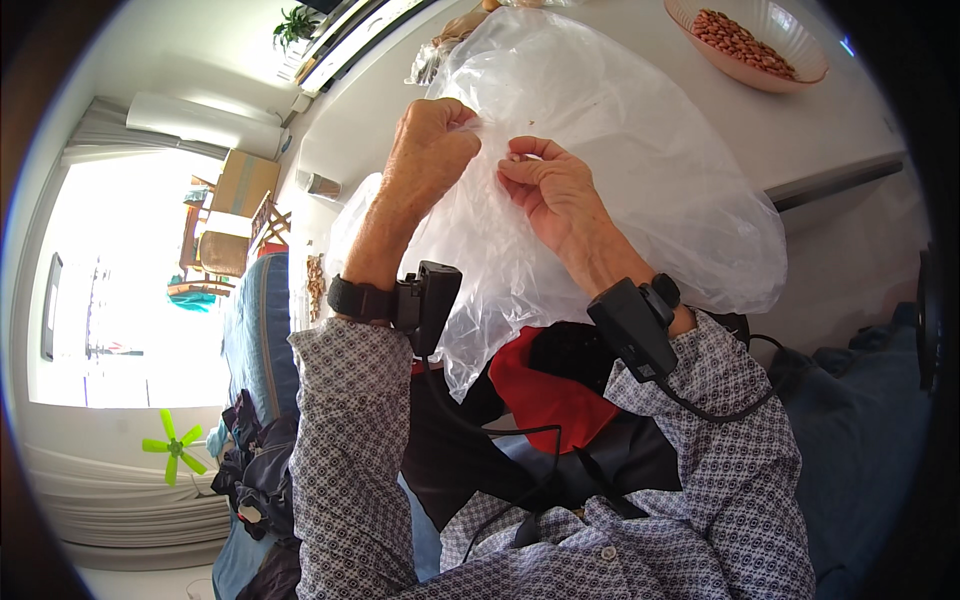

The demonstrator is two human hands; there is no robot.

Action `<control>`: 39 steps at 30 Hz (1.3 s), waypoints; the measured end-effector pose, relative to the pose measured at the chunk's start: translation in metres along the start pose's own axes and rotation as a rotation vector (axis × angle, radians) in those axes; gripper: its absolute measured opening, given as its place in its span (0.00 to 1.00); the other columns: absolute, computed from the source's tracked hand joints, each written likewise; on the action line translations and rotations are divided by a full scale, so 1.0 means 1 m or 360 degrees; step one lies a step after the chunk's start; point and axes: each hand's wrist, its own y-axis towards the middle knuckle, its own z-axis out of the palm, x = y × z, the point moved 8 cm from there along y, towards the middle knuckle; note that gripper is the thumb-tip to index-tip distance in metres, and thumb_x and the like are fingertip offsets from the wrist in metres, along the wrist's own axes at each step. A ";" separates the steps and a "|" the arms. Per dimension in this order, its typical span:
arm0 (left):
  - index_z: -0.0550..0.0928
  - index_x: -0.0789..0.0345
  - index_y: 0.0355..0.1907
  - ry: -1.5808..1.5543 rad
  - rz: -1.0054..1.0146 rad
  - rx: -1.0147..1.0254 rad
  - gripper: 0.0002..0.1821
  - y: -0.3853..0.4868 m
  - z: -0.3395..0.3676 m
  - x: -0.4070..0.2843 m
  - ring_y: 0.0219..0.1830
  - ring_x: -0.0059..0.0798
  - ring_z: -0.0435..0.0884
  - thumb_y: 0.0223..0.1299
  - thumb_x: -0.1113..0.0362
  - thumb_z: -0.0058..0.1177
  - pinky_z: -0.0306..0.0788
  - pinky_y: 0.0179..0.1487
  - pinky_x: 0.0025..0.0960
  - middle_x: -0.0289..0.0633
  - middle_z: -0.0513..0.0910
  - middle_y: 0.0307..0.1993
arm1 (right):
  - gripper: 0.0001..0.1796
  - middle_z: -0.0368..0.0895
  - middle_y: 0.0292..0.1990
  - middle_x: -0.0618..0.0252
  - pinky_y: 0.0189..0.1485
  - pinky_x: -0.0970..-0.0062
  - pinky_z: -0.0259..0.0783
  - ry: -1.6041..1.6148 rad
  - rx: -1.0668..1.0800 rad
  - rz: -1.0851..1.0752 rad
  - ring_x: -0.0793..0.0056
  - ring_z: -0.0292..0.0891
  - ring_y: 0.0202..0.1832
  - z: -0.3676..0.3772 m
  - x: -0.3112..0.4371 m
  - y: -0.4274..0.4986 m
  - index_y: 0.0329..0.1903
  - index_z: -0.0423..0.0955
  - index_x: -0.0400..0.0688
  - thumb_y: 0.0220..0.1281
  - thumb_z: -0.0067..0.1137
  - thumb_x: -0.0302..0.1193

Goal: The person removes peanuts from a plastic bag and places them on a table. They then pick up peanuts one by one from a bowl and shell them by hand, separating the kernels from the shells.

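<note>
A large clear plastic bag point(600, 150) spreads over the white table in front of me and hangs past its near edge toward my lap. My left hand point(435, 142) is closed, pinching a gathered bit of the bag between thumb and fingers. Just to its right, my right hand point(551, 180) holds a small pale piece point(516, 157) between thumb and fingertips, over the bag. What this piece is cannot be told. A tiny brown crumb point(532, 122) shows on the plastic above my right hand. Each wrist carries a strapped black device with a cable.
A pinkish translucent bowl point(750, 79) of red-skinned peanuts point(739, 45) stands at the far right of the white table point(360, 112). A cup point(322, 185) and brown scraps point(315, 285) lie to the left. Behind the bag is another brownish bag point(454, 34). Red cloth point(551, 405) covers my lap.
</note>
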 end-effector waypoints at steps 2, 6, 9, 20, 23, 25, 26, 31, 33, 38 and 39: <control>0.83 0.78 0.37 -0.0022 0.0025 -0.0030 0.15 -0.001 -0.001 -0.001 0.31 0.24 0.78 0.47 0.72 0.52 0.72 0.38 0.30 0.44 0.83 0.28 | 0.16 0.77 0.39 0.59 0.44 0.75 0.82 -0.0032 -0.0018 -0.0013 0.70 0.79 0.38 -0.002 0.001 0.001 0.43 0.74 0.36 0.53 0.64 0.11; 0.83 0.79 0.37 -0.0035 0.0045 -0.0059 0.15 -0.002 -0.002 -0.003 0.30 0.25 0.78 0.47 0.71 0.52 0.73 0.37 0.33 0.45 0.83 0.26 | 0.15 0.78 0.38 0.61 0.44 0.76 0.82 -0.0040 -0.0023 -0.0035 0.72 0.79 0.38 -0.003 0.001 0.002 0.43 0.74 0.37 0.54 0.65 0.13; 0.83 0.79 0.37 -0.0058 0.0061 -0.0059 0.15 -0.003 -0.003 -0.004 0.30 0.24 0.78 0.48 0.71 0.52 0.73 0.37 0.33 0.45 0.83 0.26 | 0.15 0.78 0.37 0.62 0.44 0.77 0.81 -0.0052 -0.0011 -0.0040 0.74 0.79 0.37 -0.004 0.001 0.002 0.44 0.74 0.37 0.55 0.67 0.15; 0.82 0.79 0.36 -0.0046 0.0087 -0.0070 0.15 -0.004 -0.001 -0.006 0.29 0.24 0.76 0.46 0.71 0.52 0.72 0.36 0.33 0.43 0.81 0.25 | 0.10 0.80 0.36 0.64 0.43 0.80 0.79 -0.0179 -0.0091 -0.0013 0.77 0.76 0.34 -0.006 -0.002 0.003 0.43 0.78 0.35 0.61 0.67 0.23; 0.82 0.79 0.36 -0.0058 0.0094 -0.0074 0.16 -0.003 0.000 -0.006 0.30 0.24 0.77 0.45 0.71 0.52 0.72 0.36 0.33 0.44 0.82 0.25 | 0.10 0.79 0.35 0.64 0.43 0.80 0.79 -0.0181 -0.0107 0.0003 0.77 0.76 0.34 -0.007 -0.004 0.003 0.42 0.77 0.34 0.62 0.66 0.25; 0.82 0.79 0.36 -0.0055 0.0103 -0.0081 0.16 -0.003 0.000 -0.007 0.30 0.25 0.77 0.45 0.71 0.52 0.73 0.36 0.33 0.45 0.82 0.25 | 0.10 0.79 0.35 0.64 0.43 0.80 0.79 -0.0177 -0.0106 0.0013 0.77 0.76 0.34 -0.006 -0.004 0.003 0.42 0.77 0.33 0.62 0.66 0.26; 0.82 0.79 0.36 -0.0049 0.0109 -0.0086 0.16 -0.003 0.001 -0.008 0.30 0.25 0.77 0.45 0.71 0.52 0.73 0.36 0.32 0.45 0.82 0.25 | 0.10 0.79 0.35 0.64 0.43 0.80 0.79 -0.0172 -0.0098 0.0014 0.77 0.76 0.34 -0.006 -0.004 0.003 0.42 0.77 0.33 0.63 0.66 0.26; 0.82 0.79 0.37 -0.0007 0.0058 -0.0033 0.16 -0.003 0.001 -0.008 0.31 0.24 0.78 0.45 0.72 0.53 0.72 0.37 0.30 0.44 0.82 0.28 | 0.11 0.78 0.32 0.65 0.40 0.81 0.78 -0.0331 -0.0041 0.0027 0.79 0.75 0.32 -0.003 -0.002 0.002 0.40 0.77 0.35 0.63 0.67 0.29; 0.83 0.78 0.39 -0.0001 0.0011 0.0009 0.15 -0.003 0.002 -0.006 0.33 0.21 0.77 0.47 0.73 0.55 0.71 0.39 0.25 0.40 0.82 0.31 | 0.10 0.78 0.30 0.67 0.37 0.81 0.78 -0.0383 -0.0076 0.0034 0.80 0.74 0.30 -0.004 -0.001 0.000 0.38 0.77 0.36 0.63 0.67 0.29; 0.82 0.79 0.36 -0.0024 0.0081 -0.0063 0.15 -0.003 0.000 -0.006 0.29 0.26 0.78 0.44 0.72 0.52 0.73 0.36 0.33 0.47 0.82 0.26 | 0.08 0.76 0.26 0.71 0.31 0.82 0.76 -0.0490 -0.0072 0.0005 0.83 0.73 0.25 -0.004 0.003 -0.001 0.34 0.76 0.40 0.62 0.68 0.27; 0.82 0.79 0.36 -0.0024 0.0079 -0.0069 0.15 -0.003 0.000 -0.005 0.29 0.26 0.78 0.44 0.72 0.52 0.73 0.36 0.33 0.47 0.82 0.26 | 0.08 0.75 0.26 0.71 0.31 0.82 0.76 -0.0496 -0.0066 -0.0010 0.83 0.73 0.25 -0.004 0.005 -0.001 0.34 0.75 0.41 0.61 0.68 0.27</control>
